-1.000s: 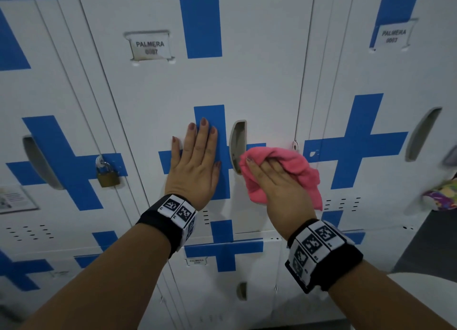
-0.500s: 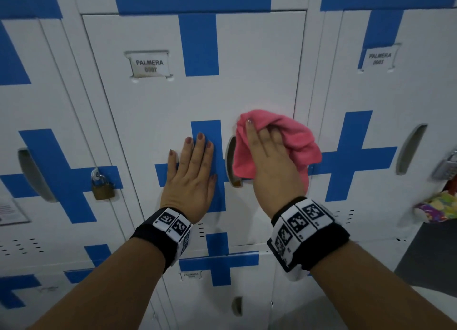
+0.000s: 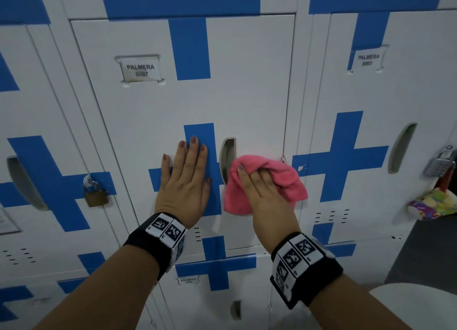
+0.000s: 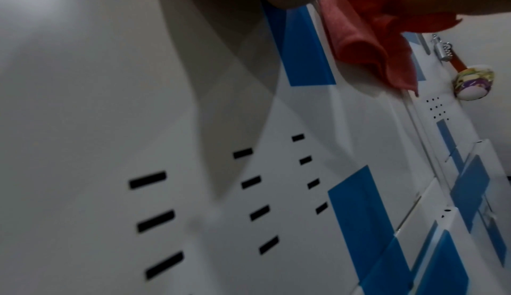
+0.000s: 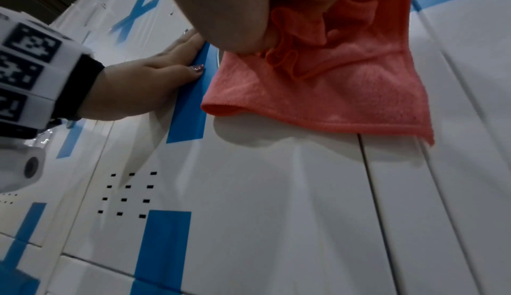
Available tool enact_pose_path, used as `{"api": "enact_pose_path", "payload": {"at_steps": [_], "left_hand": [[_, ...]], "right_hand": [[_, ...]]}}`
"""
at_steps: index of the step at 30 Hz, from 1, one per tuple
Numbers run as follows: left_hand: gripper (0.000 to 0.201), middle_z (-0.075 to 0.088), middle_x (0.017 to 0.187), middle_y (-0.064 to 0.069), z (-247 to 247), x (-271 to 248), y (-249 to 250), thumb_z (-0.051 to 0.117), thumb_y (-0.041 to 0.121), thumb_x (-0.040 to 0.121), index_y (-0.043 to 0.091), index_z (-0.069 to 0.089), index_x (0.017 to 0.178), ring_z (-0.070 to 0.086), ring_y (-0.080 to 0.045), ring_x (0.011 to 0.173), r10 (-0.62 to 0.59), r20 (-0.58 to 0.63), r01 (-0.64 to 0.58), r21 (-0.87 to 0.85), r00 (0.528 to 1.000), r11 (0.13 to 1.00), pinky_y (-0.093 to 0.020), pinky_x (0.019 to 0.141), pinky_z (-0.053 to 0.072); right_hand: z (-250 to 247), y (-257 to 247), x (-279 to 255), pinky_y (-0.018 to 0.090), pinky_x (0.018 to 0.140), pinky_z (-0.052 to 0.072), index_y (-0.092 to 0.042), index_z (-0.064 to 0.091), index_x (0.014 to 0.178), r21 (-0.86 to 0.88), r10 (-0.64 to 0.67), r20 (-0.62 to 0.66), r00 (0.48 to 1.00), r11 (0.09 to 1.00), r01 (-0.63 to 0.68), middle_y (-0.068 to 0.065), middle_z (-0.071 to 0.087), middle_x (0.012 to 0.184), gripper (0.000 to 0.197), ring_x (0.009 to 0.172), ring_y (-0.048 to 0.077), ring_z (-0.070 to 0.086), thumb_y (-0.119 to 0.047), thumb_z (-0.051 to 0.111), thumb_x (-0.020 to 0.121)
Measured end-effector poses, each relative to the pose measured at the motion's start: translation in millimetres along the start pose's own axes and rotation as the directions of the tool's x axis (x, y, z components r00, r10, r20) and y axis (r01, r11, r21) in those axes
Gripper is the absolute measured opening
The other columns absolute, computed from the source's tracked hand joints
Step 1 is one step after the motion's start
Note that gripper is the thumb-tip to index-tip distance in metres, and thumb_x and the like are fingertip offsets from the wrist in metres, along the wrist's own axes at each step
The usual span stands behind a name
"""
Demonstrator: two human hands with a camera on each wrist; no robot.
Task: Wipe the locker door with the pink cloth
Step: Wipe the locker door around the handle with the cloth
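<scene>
Right hand (image 3: 264, 193) clutching bunched pink cloth (image 3: 277, 179) against locker door (image 3: 247, 87), unwiped panel mostly above (left hand (image 3: 185, 181) flat, fingers straight, alongside).

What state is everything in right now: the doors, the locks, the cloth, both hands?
White locker door with blue cross: closed, no padlock visible.
Pink cloth: bunched, pressed against that door.
Right hand: grips the cloth.
Left hand: flat on the door, fingers straight.
Brass padlock: hanging on the left locker.
Silver combination padlock: hanging on the right locker.
</scene>
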State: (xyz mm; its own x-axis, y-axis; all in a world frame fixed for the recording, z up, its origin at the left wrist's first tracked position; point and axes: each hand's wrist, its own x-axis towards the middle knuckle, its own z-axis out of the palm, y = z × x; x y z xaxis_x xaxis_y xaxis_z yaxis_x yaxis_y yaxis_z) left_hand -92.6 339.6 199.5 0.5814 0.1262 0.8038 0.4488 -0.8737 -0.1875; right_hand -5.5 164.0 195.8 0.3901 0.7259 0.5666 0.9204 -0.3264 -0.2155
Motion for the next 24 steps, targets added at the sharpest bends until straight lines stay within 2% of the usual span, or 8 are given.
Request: {"api": "enact_pose_path", "payload": {"at_steps": [2,5,8,10,13,17,21,24], "left_hand": [[0.065,-0.004,0.156,0.0,0,0,0,0.029,0.032,0.094,0.008,0.002,0.148,-0.017,-0.018,0.144,-0.005,0.001,0.005,0.004,1.0,1.0,-0.04,0.116,-0.014],[0.065,-0.004,0.156,0.0,0,0,0,0.029,0.033,0.094,0.008,0.003,0.149,-0.017,-0.018,0.144,-0.005,0.008,0.005,0.003,1.0,1.0,-0.04,0.116,-0.014],[0.065,-0.005,0.156,0.0,0,0,-1,0.028,0.033,0.094,0.009,0.002,0.149,-0.017,-0.018,0.144,-0.006,0.01,0.006,0.003,1.0,1.0,-0.04,0.116,-0.014],[0.065,-0.005,0.156,0.0,0,0,-1,0.029,0.033,0.095,0.009,0.002,0.149,-0.017,-0.018,0.144,-0.002,0.005,0.002,-0.004,1.0,1.0,-0.04,0.116,-0.014],[0.064,-0.003,0.156,-0.001,-1,0,-1,0.031,0.032,0.095,0.009,0.005,0.149,-0.016,-0.019,0.144,0.004,-0.005,-0.004,-0.019,1.0,1.0,-0.04,0.116,-0.014],[0.064,0.0,0.157,-0.004,-2,0,0,0.029,0.032,0.094,0.01,0.003,0.149,-0.018,-0.017,0.144,0.0,-0.004,0.0,-0.021,1.0,1.0,-0.04,0.115,-0.014],[0.066,0.002,0.157,-0.006,-1,0,0,0.029,0.032,0.094,0.011,-0.001,0.149,-0.018,-0.017,0.144,0.001,0.005,-0.001,-0.018,1.0,1.0,-0.04,0.115,-0.014],[0.066,0.001,0.157,-0.006,-1,0,0,0.03,0.031,0.094,0.01,-0.002,0.148,-0.018,-0.017,0.144,0.003,0.007,-0.003,-0.023,1.0,1.0,-0.04,0.115,-0.015]], "right_hand": [[5,3,-4,0.029,0.108,-0.009,-0.021,-0.005,0.143,0.034,0.009,0.007,1.0,0.999,-0.01,-0.007,-0.009,0.148,0.086,0.136,0.013,-0.012,0.016,0.041,0.08],[20,9,-13,0.034,0.11,0.001,-0.017,0.01,0.145,0.075,0.028,-0.049,0.998,0.997,-0.025,-0.004,0.006,0.15,0.087,0.14,0.016,0.005,0.018,0.043,0.073],[27,10,-19,0.029,0.114,0.007,-0.017,0.014,0.148,0.071,0.064,-0.085,0.994,0.996,-0.058,-0.003,0.011,0.155,0.079,0.143,0.012,0.008,0.008,0.035,0.076],[16,0,-15,0.025,0.115,0.005,-0.013,0.017,0.149,0.052,0.047,-0.168,0.985,0.998,-0.038,0.001,0.016,0.155,0.072,0.143,0.014,0.011,0.001,0.027,0.078],[-8,-11,6,0.015,0.11,-0.005,-0.018,0.004,0.149,0.097,0.053,-0.239,0.97,0.995,-0.03,-0.007,0.001,0.154,0.079,0.142,0.009,-0.001,0.009,0.039,0.083],[-13,-5,26,0.024,0.108,0.01,-0.027,-0.008,0.145,0.127,0.124,-0.251,0.96,0.987,-0.094,-0.002,0.005,0.158,0.092,0.145,0.017,0.001,0.012,0.049,0.084],[4,3,10,0.032,0.111,0.02,-0.029,-0.002,0.148,0.063,0.091,-0.142,0.986,0.995,-0.083,-0.004,0.014,0.158,0.095,0.145,0.022,0.004,0.013,0.048,0.079],[17,13,-4,0.045,0.114,0.025,-0.032,0.007,0.15,0.001,0.091,-0.108,0.99,0.996,-0.092,-0.005,0.025,0.154,0.083,0.144,0.024,0.014,0.0,0.041,0.081]]}}
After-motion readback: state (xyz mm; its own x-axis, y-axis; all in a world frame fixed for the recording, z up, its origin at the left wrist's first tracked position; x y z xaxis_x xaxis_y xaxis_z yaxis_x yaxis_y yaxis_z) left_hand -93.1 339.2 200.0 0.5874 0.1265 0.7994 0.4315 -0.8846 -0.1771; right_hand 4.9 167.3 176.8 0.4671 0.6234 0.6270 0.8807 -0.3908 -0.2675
